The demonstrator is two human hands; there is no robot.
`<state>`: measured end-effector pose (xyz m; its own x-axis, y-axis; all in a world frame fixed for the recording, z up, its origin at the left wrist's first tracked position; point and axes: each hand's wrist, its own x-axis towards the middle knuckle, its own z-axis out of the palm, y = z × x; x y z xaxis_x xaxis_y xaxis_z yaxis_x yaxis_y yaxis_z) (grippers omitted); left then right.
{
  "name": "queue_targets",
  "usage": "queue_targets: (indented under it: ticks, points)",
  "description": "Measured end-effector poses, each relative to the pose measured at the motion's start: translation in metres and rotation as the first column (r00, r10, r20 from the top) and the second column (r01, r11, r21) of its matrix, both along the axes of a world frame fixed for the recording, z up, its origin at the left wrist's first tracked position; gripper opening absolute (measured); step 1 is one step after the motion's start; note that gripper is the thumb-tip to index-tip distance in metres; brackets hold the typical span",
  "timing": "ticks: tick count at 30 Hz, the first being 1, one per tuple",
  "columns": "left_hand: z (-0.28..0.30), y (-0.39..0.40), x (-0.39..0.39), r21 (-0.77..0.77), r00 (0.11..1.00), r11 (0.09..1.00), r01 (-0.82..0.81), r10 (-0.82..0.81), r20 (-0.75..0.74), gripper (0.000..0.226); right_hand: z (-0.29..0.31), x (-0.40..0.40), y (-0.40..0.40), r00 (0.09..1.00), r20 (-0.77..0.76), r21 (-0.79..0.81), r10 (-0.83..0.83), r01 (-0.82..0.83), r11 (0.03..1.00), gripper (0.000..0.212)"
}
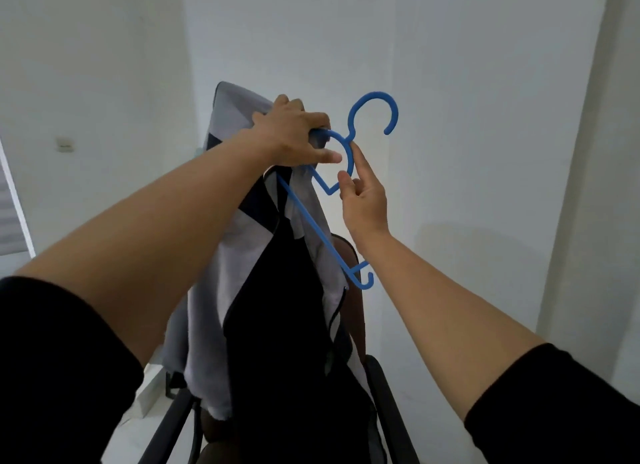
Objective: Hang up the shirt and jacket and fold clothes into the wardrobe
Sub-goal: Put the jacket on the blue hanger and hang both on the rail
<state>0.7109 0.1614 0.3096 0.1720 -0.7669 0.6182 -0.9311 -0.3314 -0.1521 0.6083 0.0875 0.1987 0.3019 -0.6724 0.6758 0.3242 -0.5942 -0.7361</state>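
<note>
Both hands raised — left hand (294, 131) grips jacket (277, 290) and hanger (332, 193), right hand (363, 197) pinches hanger

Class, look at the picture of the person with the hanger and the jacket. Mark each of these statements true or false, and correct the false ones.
1. The hanger is red. False: it is blue.
2. The left hand grips the jacket together with the hanger. True.
3. The right hand holds a folded towel. False: its fingers touch the hanger.
4. The jacket is grey and dark. True.
5. The hanger's hook rests on a rail. False: it is free in the air.
</note>
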Motion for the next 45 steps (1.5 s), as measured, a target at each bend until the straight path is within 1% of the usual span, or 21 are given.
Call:
queue_targets:
  ticks: [2,4,7,9,11,12,15,18,20,22,24,26,28,30,32,35,37,38,40,43,45]
  points:
    - [0.003,-0.003,0.003,-0.053,1.000,0.999,-0.003,0.003,0.003,0.033,0.000,0.002,-0.005,1.000,0.006,-0.018,0.018,-0.018,1.000,0.047]
    - [0.000,-0.006,0.011,-0.081,1.000,0.997,0.007,-0.007,0.009,0.030,-0.002,0.003,-0.010,0.998,-0.004,-0.041,0.063,-0.063,0.997,0.040]
    - [-0.004,-0.008,0.021,-0.018,0.998,0.998,0.065,-0.065,-0.002,0.026,-0.003,0.004,-0.025,0.992,-0.052,-0.033,0.111,-0.113,0.993,0.034]
    - [-0.006,-0.007,0.027,0.020,0.997,0.997,0.077,-0.077,-0.013,0.023,-0.002,0.001,-0.036,0.961,-0.123,0.017,0.246,-0.246,0.969,0.030]
    - [-0.009,-0.004,0.033,0.019,0.996,0.996,0.088,-0.087,-0.030,0.022,0.001,-0.004,-0.048,0.892,-0.204,0.085,0.402,-0.393,0.916,0.024]
    - [-0.011,-0.002,0.035,0.003,0.993,0.994,0.111,-0.110,-0.050,0.021,0.002,-0.005,-0.056,0.872,-0.270,0.091,0.408,-0.398,0.913,0.027]
    - [-0.018,0.003,0.037,-0.036,0.977,0.981,0.192,-0.195,-0.090,0.018,-0.004,-0.005,-0.083,0.809,-0.491,0.090,0.322,-0.321,0.943,0.033]
    - [-0.021,0.006,0.034,-0.033,0.971,0.974,0.225,-0.227,-0.078,0.017,-0.017,-0.003,-0.100,0.619,-0.728,0.057,0.295,-0.374,0.926,0.049]
    - [-0.022,0.006,0.032,-0.032,0.970,0.972,0.232,-0.233,-0.061,0.017,-0.022,0.002,-0.103,0.531,-0.790,0.094,0.306,-0.388,0.917,0.056]
    - [-0.022,0.007,0.031,-0.031,0.970,0.970,0.241,-0.242,-0.024,0.018,-0.027,0.007,-0.102,0.484,-0.832,0.064,0.270,-0.400,0.914,0.041]
    - [-0.022,0.008,0.032,-0.023,0.968,0.968,0.251,-0.251,0.010,0.018,-0.034,0.014,-0.103,0.490,-0.848,-0.005,0.202,-0.388,0.922,0.009]
    - [-0.023,0.008,0.035,-0.006,0.973,0.973,0.229,-0.229,0.023,0.019,-0.038,0.020,-0.110,0.525,-0.846,-0.106,0.097,-0.344,0.933,0.019]
    - [-0.025,0.008,0.043,0.014,0.987,0.988,0.156,-0.156,0.025,0.021,-0.039,0.022,-0.118,0.573,-0.820,-0.211,-0.010,-0.287,0.934,0.026]
    - [-0.031,0.009,0.051,0.051,1.000,0.998,0.021,-0.022,0.015,0.023,-0.036,0.020,-0.125,0.672,-0.736,-0.277,-0.081,-0.189,0.942,0.029]
    - [-0.040,0.008,0.057,0.100,0.992,0.987,-0.128,0.127,0.015,0.026,-0.028,0.016,-0.131,0.730,-0.652,-0.365,-0.204,-0.067,0.928,0.028]
    - [-0.051,0.002,0.059,0.094,0.956,0.952,-0.292,0.292,0.017,0.027,-0.011,0.011,-0.128,0.726,-0.585,-0.519,-0.361,0.006,0.855,0.013]
    - [-0.055,-0.003,0.058,0.074,0.896,0.899,-0.431,0.417,0.153,0.026,0.000,0.012,-0.120,0.704,-0.572,-0.575,-0.421,0.021,0.818,0.008]
    - [-0.057,-0.005,0.058,0.058,0.867,0.879,-0.472,0.452,0.210,0.025,0.005,0.013,-0.116,0.703,-0.570,-0.562,-0.426,0.045,0.826,0.007]
    - [-0.061,-0.008,0.057,0.025,0.861,0.877,-0.479,0.465,0.206,0.026,0.015,0.017,-0.105,0.736,-0.567,-0.430,-0.368,0.117,0.895,0.010]
    - [-0.065,-0.013,0.053,-0.058,0.903,0.902,-0.428,0.429,0.005,0.026,0.024,0.025,-0.086,0.792,-0.565,-0.136,-0.230,0.186,0.973,0.021]
    - [-0.066,-0.015,0.051,-0.169,0.922,0.912,-0.373,0.345,-0.174,0.022,0.024,0.030,-0.074,0.842,-0.531,0.041,-0.093,0.135,0.990,0.023]
